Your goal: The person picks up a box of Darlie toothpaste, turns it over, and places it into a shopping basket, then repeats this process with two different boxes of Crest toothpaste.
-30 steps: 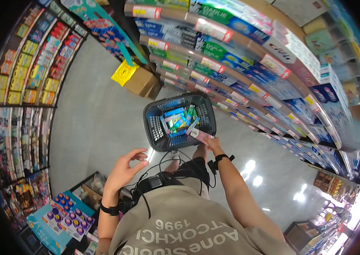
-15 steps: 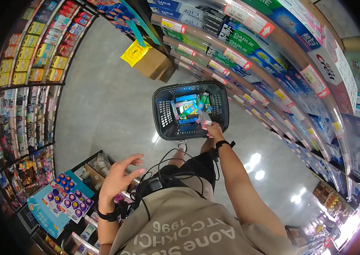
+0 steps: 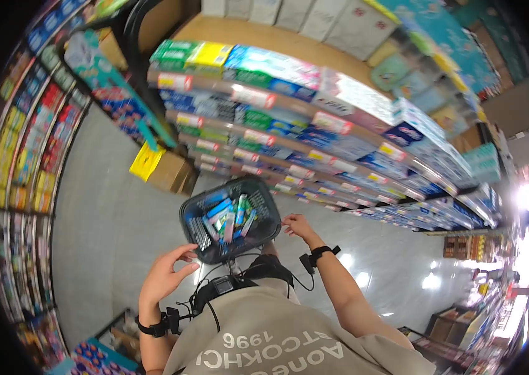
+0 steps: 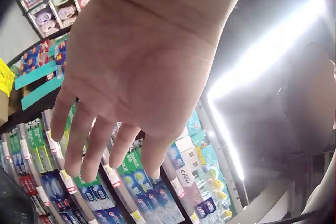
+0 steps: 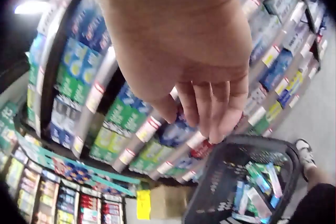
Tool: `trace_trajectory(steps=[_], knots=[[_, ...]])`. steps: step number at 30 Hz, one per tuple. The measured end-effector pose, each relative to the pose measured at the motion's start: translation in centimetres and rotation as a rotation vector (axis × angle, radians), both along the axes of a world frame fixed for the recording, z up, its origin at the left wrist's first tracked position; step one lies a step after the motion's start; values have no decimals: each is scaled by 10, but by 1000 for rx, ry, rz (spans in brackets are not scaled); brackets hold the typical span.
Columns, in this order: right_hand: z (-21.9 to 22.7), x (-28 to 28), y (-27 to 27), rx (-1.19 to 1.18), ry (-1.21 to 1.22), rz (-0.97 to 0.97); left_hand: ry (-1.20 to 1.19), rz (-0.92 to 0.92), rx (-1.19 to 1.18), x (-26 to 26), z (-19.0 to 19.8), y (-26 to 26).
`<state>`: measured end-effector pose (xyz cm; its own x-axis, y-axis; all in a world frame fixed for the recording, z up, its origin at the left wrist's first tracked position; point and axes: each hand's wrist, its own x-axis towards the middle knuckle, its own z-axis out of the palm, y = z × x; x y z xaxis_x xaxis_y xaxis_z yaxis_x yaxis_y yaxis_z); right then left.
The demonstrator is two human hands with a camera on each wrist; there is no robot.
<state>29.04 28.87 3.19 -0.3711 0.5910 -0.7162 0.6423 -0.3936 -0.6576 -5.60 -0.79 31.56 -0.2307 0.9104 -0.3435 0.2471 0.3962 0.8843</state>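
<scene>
A dark plastic shopping basket [image 3: 267, 212] stands low in front of my legs, with several toothpaste boxes in it. On top of the pile lies a pale pink toothpaste box [image 3: 229, 226], seen in the right wrist view as a pale box [image 5: 258, 202]. My right hand [image 3: 297, 226] is just beyond the basket's right rim, fingers loosely bent and holding nothing. Near the basket's front left corner is my left hand [image 3: 167, 274], with relaxed fingers and thumb apart. In the left wrist view, its palm [image 4: 139, 71] shows nothing held.
Shelves of toothpaste boxes [image 3: 277, 69] rise close ahead and to the right. A cardboard box [image 3: 174, 173] with a yellow bag [image 3: 146, 161] sits on the floor by the shelf end. More packed shelves [image 3: 17, 156] line the left side.
The right hand has let go of the pink box, which now lies in the basket, and has drawn back to the right. The left hand stays free. The view has swung toward the shelves.
</scene>
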Motion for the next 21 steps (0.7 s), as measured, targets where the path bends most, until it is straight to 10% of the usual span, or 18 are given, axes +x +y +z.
trace_trajectory(steps=[13, 21], knots=[[354, 55, 90, 1215, 173, -122, -19, -271, 132, 23, 34, 81], [451, 96, 181, 1672, -114, 82, -97, -143, 170, 42, 12, 73]])
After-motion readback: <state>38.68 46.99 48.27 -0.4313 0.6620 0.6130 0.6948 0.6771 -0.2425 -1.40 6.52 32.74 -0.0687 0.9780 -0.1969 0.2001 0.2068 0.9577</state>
